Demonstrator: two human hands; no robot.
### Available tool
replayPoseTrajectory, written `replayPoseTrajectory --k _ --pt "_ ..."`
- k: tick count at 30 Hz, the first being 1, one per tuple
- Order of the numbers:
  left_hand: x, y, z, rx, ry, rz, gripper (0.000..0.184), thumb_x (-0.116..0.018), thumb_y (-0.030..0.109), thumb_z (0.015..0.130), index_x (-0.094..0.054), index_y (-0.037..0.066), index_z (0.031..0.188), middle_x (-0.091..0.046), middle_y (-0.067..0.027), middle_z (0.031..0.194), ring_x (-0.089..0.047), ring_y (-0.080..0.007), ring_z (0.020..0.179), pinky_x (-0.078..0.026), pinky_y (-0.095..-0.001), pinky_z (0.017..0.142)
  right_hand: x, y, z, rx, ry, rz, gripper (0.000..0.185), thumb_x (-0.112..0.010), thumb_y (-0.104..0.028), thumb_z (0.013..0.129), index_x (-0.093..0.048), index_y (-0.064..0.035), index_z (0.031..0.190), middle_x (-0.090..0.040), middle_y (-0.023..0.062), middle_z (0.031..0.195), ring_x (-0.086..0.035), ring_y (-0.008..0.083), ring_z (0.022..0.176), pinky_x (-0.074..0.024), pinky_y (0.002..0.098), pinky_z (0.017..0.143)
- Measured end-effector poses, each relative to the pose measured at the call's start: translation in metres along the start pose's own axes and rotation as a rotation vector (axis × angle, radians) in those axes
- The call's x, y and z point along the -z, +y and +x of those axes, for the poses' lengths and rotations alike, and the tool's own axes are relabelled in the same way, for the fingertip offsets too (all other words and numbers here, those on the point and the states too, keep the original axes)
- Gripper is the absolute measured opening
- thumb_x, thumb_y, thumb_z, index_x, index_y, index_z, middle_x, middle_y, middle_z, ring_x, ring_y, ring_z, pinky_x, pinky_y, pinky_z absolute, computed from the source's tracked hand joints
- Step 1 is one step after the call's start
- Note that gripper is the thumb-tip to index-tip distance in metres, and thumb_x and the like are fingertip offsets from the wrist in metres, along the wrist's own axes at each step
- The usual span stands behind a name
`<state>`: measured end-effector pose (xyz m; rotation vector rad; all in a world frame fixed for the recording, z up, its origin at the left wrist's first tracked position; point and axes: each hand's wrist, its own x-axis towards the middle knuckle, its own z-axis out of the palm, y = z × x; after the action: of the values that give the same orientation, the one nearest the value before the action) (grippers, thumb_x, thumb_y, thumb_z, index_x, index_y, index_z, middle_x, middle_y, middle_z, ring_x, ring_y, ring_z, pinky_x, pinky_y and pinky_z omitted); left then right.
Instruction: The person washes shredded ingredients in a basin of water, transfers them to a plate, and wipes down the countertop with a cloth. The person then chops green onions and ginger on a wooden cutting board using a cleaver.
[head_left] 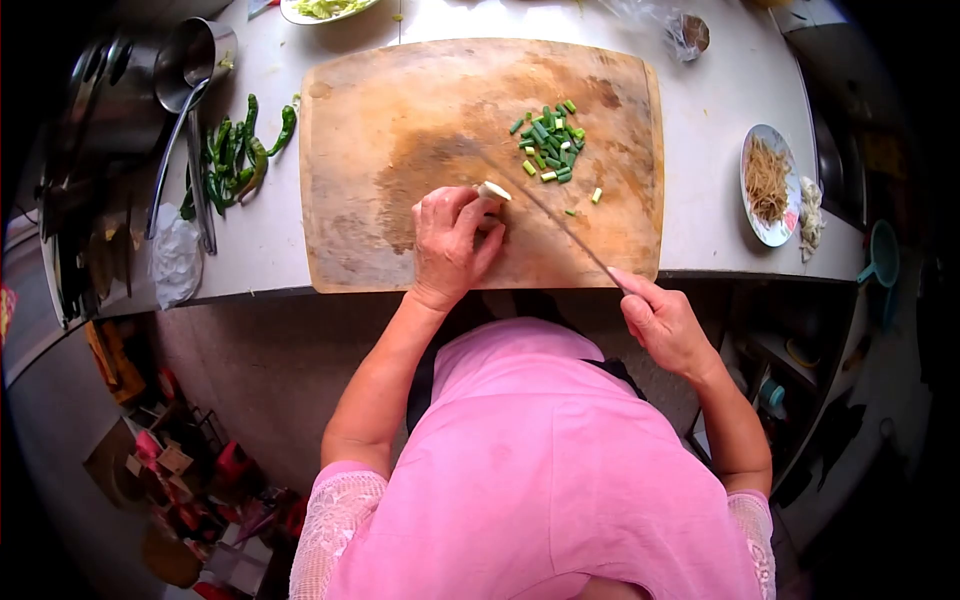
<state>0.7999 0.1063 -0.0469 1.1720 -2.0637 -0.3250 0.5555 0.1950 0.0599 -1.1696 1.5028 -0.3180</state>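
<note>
On the wooden cutting board [350, 110], my left hand [450, 240] is closed, its fingers curled around a small pale vegetable piece [494, 191] with a whitish cut end. What kind of vegetable it is cannot be made out. My right hand [665, 325] grips a knife [562, 225] at the board's front right edge. Its blade, seen nearly edge-on, slants up and left across the board, just right of the pale piece. Beyond the blade lies a loose pile of cut scallion [548, 140], with a few stray bits nearer the blade.
Green peppers [235, 160] lie left of the board, near a metal ladle [182, 130] and a white plastic bag [176, 262]. At right stands a plate [783, 232] of brownish shreds. A plate [345, 14] of chopped greens sits at the back, and a clear bag [672, 35] lies back right.
</note>
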Motion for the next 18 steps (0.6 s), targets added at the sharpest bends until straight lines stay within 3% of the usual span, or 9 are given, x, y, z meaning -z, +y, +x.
replayPoseTrajectory --k 2,11,18 --pt "-0.003 -0.002 0.001 -0.006 0.026 -0.006 0.034 -0.068 0.013 0.060 -0.057 0.011 0.092 -0.051 -0.0064 0.094 -0.049 -0.0259 0.089 -0.038 -0.0382 0.075 0.000 0.000 -0.002 0.094 0.002 -0.135 0.039 -0.051 -0.024 0.087 -0.048 0.0003 0.117 -0.061 0.0180 0.098 -0.061 0.0301 0.087 -0.0461 0.0328 0.076" --pt "0.000 -0.007 -0.004 0.020 0.000 0.005 0.041 -0.071 0.017 0.058 -0.057 0.011 0.096 -0.052 -0.0080 0.096 -0.049 -0.0271 0.090 -0.039 -0.0385 0.074 0.007 -0.003 -0.006 0.236 0.019 -0.341 0.041 -0.054 -0.025 0.085 -0.048 -0.0013 0.117 -0.059 0.0204 0.097 -0.058 0.0355 0.086 -0.0469 0.0354 0.074" --pt "-0.002 -0.008 -0.004 0.035 0.022 -0.021 0.044 -0.073 0.018 0.056 -0.057 0.011 0.097 -0.053 -0.0070 0.094 -0.050 -0.0270 0.088 -0.040 -0.0377 0.073 0.014 -0.015 -0.005 0.179 -0.013 -0.332 0.040 -0.054 -0.025 0.085 -0.049 -0.0004 0.116 -0.060 0.0204 0.096 -0.059 0.0350 0.085 -0.0467 0.0350 0.074"
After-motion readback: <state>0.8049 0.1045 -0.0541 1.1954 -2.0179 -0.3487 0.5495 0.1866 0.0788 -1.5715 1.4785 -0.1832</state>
